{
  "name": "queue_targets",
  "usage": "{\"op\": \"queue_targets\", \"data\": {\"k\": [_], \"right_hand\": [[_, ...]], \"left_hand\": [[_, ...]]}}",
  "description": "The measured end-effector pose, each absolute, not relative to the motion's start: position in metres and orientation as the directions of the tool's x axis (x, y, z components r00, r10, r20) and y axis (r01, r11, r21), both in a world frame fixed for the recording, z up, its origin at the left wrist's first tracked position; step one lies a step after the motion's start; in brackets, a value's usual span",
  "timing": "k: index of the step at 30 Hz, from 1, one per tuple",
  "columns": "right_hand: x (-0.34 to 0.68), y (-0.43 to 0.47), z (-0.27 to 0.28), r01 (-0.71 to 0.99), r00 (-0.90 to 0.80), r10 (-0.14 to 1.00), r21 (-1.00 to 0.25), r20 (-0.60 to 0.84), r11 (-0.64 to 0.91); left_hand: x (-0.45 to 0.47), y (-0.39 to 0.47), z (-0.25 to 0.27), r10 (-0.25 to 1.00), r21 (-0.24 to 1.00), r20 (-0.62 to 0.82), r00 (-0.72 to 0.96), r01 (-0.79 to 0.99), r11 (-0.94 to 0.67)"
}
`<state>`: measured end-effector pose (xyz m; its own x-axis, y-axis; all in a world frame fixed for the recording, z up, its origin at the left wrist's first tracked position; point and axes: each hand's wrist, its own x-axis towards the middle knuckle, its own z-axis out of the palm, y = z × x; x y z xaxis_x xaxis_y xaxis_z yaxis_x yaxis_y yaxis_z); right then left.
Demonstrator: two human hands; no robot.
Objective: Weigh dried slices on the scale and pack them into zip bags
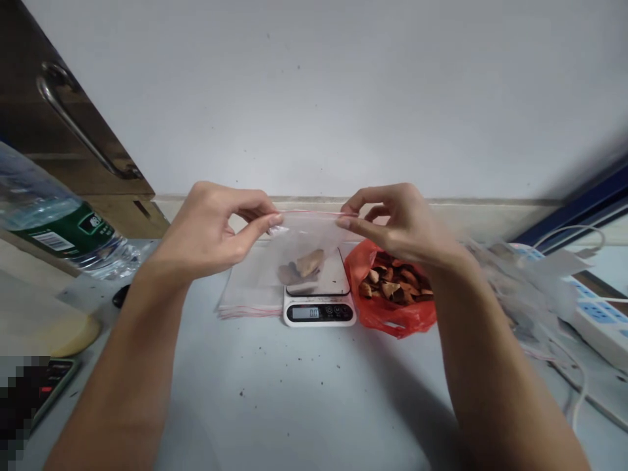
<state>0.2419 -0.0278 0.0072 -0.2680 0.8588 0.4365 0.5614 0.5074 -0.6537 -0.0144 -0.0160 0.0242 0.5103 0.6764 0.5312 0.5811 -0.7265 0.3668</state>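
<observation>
A clear zip bag point(289, 243) with a few brown dried pieces at its bottom hangs between my hands. My left hand point(228, 226) pinches its top left corner, and my right hand point(392, 219) pinches the top right along the red zip line. Behind and below the bag sits a white digital scale point(320, 315), its display reading 0.0. Right of the scale, a red plastic bag point(392, 320) stands open, full of brown dried slices point(392, 288). A stack of flat zip bags point(252, 301) lies to the scale's left.
On the left are a large water bottle point(59, 222) and a wooden cabinet with a metal handle point(88, 131). Filled clear bags point(530, 294), cables and a white power strip point(598, 320) lie on the right. Small dark crumbs dot the table point(275, 405).
</observation>
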Motion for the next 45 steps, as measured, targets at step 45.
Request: {"op": "queue_targets", "data": {"k": [45], "right_hand": [[0.322,-0.073,-0.024,0.926,-0.221,0.974,-0.304,0.051,0.226]], "left_hand": [[0.066,-0.027,-0.010,0.413,0.261,0.527,0.743,0.321,-0.910]]}}
